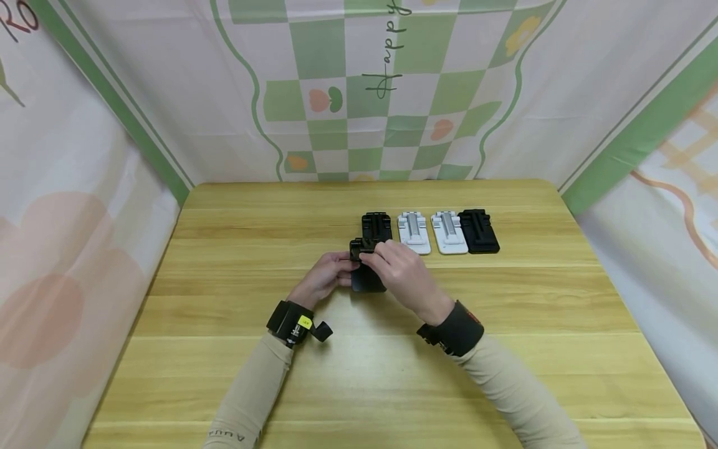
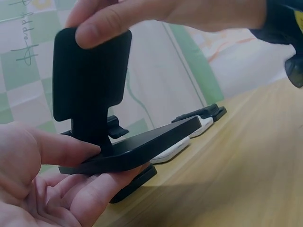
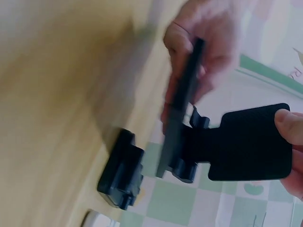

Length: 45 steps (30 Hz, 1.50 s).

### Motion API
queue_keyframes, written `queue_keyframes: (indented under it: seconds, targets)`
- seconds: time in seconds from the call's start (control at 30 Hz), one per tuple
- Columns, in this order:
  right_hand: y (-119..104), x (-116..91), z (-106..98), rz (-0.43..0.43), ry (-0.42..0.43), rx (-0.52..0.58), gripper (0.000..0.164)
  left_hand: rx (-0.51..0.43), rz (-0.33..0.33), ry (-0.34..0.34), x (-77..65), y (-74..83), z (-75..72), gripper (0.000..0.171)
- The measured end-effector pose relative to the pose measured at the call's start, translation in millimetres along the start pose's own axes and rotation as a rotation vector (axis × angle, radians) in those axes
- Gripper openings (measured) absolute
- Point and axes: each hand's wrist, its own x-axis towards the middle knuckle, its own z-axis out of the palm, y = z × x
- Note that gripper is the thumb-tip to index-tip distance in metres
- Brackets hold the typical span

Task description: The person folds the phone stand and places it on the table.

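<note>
A black foldable phone stand is held in front of me, above the table. My left hand grips its base, thumb on top and fingers underneath. With thumb and fingers my right hand pinches the far edge of the upper plate. That plate stands up at a steep angle from the base on a short neck, as the left wrist view shows. Just beyond the held stand lies a folded black phone stand, partly covered by it in the head view.
To the right along the row lie a white folded stand, a second white one and a black one, the last two side by side. The wooden table has printed cloth hanging behind it and at both sides.
</note>
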Motion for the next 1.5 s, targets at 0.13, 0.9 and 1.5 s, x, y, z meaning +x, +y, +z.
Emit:
queue_keyframes:
  seconds: [0.13, 0.9, 1.5]
  targets:
    - [-5, -8, 4, -0.015, -0.004, -0.012, 0.016, -0.002, 0.006, -0.001, 0.4, -1.1, -0.6, 0.044]
    - [-17, -32, 20, -0.087, -0.05, -0.086, 0.034, -0.079, 0.016, -0.004, -3.3, 1.5, -1.2, 0.044]
    - [-15, -28, 21, -0.005, -0.024, -0.014, 0.013, -0.108, 0.025, -0.014, -2.9, 1.9, -2.6, 0.043]
